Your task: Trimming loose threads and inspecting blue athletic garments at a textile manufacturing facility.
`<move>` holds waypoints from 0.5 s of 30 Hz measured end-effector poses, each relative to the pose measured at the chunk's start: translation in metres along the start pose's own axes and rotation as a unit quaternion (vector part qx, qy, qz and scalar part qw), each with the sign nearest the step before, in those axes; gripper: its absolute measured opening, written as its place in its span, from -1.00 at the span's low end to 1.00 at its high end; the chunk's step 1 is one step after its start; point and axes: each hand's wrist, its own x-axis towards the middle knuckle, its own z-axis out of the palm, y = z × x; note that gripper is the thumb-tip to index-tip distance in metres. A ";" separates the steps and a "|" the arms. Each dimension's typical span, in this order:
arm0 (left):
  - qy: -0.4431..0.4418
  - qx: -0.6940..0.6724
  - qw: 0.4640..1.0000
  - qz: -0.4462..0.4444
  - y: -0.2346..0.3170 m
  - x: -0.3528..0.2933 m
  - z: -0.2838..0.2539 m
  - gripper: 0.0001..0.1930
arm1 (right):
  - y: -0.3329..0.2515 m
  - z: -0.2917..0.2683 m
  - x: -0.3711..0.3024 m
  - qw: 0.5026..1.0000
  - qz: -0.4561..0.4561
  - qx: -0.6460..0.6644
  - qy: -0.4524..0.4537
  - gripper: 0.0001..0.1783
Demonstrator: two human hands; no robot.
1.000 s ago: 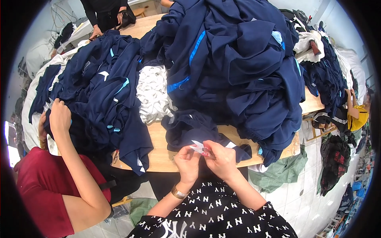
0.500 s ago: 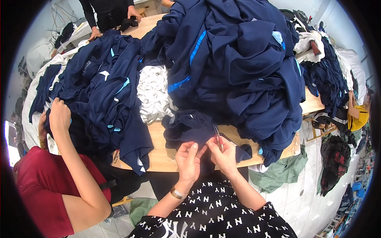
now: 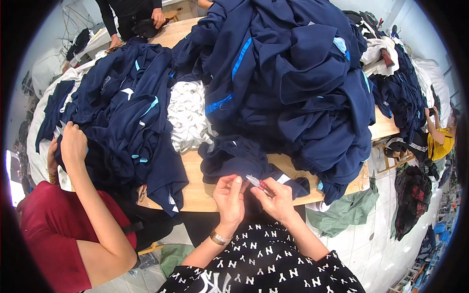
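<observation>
1. Counter [image 3: 205, 193]: wooden, almost wholly covered. Only a strip along the near edge shows bare.
2. Big pile [image 3: 298, 83]: navy garments with blue stripes, heaped high across the centre and right of the counter.
3. Left pile [image 3: 122, 117]: more navy garments, spilling over the near left edge.
4. White bundle [image 3: 188, 117]: pale fabric lying between the two piles.
5. Co-worker: a person in a red top at the left, one hand [image 3: 73, 144] resting on the left pile. A second person in black stands at the far end.
6. Garment [image 3: 234, 156]: a navy piece lying at the near edge, just in front of the person, apart from the big pile. Judged light, soft and limp. It will fold and sag when lifted, so take hold of a seam or hem, not the loose middle. Not fragile.
7. Left hand [image 3: 228, 198]: fingers curled, thumb and forefinger pinched on the garment's near edge.
8. Right hand [image 3: 277, 198]: closed around a small tool, fingers touching the same edge, just beside the left hand.
9. Tool [image 3: 258, 182]: small, with a pale metal tip and a red part; looks like thread snips, though too small to be sure. Hard and pointed; keep the tip clear of the fingers.
</observation>
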 end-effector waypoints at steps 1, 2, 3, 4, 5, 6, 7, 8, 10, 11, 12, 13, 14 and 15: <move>-0.005 0.003 1.000 0.008 -0.001 0.000 -0.001 -0.92 | 0.000 0.000 0.000 1.000 0.000 0.000 0.000 -0.74; -0.011 0.006 1.000 0.015 -0.001 -0.001 -0.002 -0.92 | 0.001 0.000 0.000 1.000 -0.004 0.000 -0.002 -0.73; -0.011 0.006 1.000 0.015 -0.001 -0.001 -0.001 -0.92 | 0.001 0.001 -0.001 1.000 -0.008 0.001 -0.003 -0.72; -0.014 0.010 1.000 0.022 -0.002 -0.001 -0.001 -0.91 | 0.001 0.000 0.000 1.000 -0.008 0.001 -0.003 -0.72; -0.018 0.014 0.999 0.028 -0.002 -0.001 -0.001 -0.91 | 0.001 0.000 0.000 1.000 -0.013 -0.001 -0.004 -0.72; -0.018 0.015 0.999 0.028 -0.002 -0.001 -0.001 -0.91 | 0.001 0.000 0.000 1.000 -0.017 -0.003 -0.004 -0.72; -0.018 0.016 0.999 0.028 -0.003 -0.001 -0.004 -0.90 | 0.000 0.000 0.001 1.000 -0.017 -0.003 -0.004 -0.72; -0.019 0.017 0.999 0.028 -0.004 -0.001 -0.005 -0.90 | -0.001 0.000 0.001 1.000 -0.013 -0.002 -0.006 -0.72; -0.019 0.016 0.999 0.029 -0.004 -0.002 -0.004 -0.90 | -0.001 0.000 0.001 1.000 -0.008 -0.001 -0.008 -0.71; -0.020 0.014 0.999 0.030 -0.004 -0.002 -0.004 -0.90 | 0.000 0.000 0.001 1.000 -0.006 0.000 -0.009 -0.71; -0.020 0.014 0.999 0.030 -0.003 -0.002 -0.003 -0.90 | 0.001 0.001 0.000 1.000 -0.005 0.000 -0.010 -0.71; -0.020 0.014 0.999 0.030 -0.003 -0.002 -0.002 -0.90 | 0.001 0.001 0.000 1.000 -0.005 0.000 -0.010 -0.71; -0.020 0.014 0.999 0.030 -0.003 -0.002 -0.002 -0.89 | 0.002 0.001 0.000 1.000 -0.005 0.003 -0.006 -0.71; -0.020 0.014 0.999 0.030 -0.003 -0.002 -0.003 -0.89 | 0.002 0.001 0.000 1.000 -0.005 0.006 -0.001 -0.71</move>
